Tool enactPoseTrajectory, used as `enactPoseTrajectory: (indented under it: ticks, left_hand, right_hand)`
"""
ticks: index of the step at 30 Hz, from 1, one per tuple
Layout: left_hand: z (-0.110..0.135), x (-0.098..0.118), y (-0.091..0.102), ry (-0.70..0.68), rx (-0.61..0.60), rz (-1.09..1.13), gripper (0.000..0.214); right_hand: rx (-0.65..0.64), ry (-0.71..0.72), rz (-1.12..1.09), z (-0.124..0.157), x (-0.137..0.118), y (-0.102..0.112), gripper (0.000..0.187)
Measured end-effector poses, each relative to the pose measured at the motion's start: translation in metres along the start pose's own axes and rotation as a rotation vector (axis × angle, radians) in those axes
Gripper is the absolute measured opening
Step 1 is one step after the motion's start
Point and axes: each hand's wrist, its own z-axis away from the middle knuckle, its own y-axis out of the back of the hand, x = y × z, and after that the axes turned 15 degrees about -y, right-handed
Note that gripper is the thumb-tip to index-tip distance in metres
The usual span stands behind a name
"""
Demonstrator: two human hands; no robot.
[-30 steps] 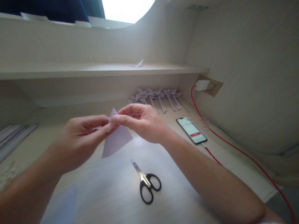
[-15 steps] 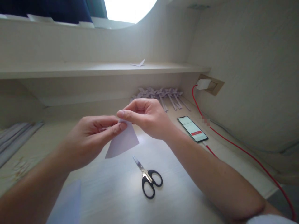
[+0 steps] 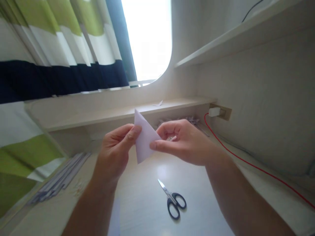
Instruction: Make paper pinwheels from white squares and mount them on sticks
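The folded paper (image 3: 144,141) is held up between the two hands, pointed tip upward; it looks doubled into a rough triangle, with no cut visible, so the shaping seems only partly done. Beyond the right hand (image 3: 185,141), half hidden, lie bunched paper shapes (image 3: 194,120), seemingly finished; a flat sheet (image 3: 114,216) beside the left forearm looks unworked, and the scissors (image 3: 169,195) lie below the hands, untouched. The left hand (image 3: 114,149) pinches the paper's left edge, thumb in front; the right pinches the opposite corner, wrist bent inward, fingers curled behind.
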Motion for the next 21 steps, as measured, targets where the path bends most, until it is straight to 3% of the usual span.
enactPoseTrajectory:
  ticks: [10,15,21]
  left_hand:
    - [0.011,0.004,-0.016,-0.082,0.184,-0.002,0.034]
    - [0.017,0.005,-0.020,-0.176,0.297,-0.105,0.035]
    - [0.026,0.015,-0.022,-0.189,0.364,-0.094,0.037]
  right_hand:
    - [0.113,0.076,0.043,0.010,-0.004,0.000,0.008]
    - [0.112,0.076,0.072,0.016,-0.006,-0.003,0.009]
    - [0.103,0.106,0.008,0.019,-0.006,-0.011,0.010]
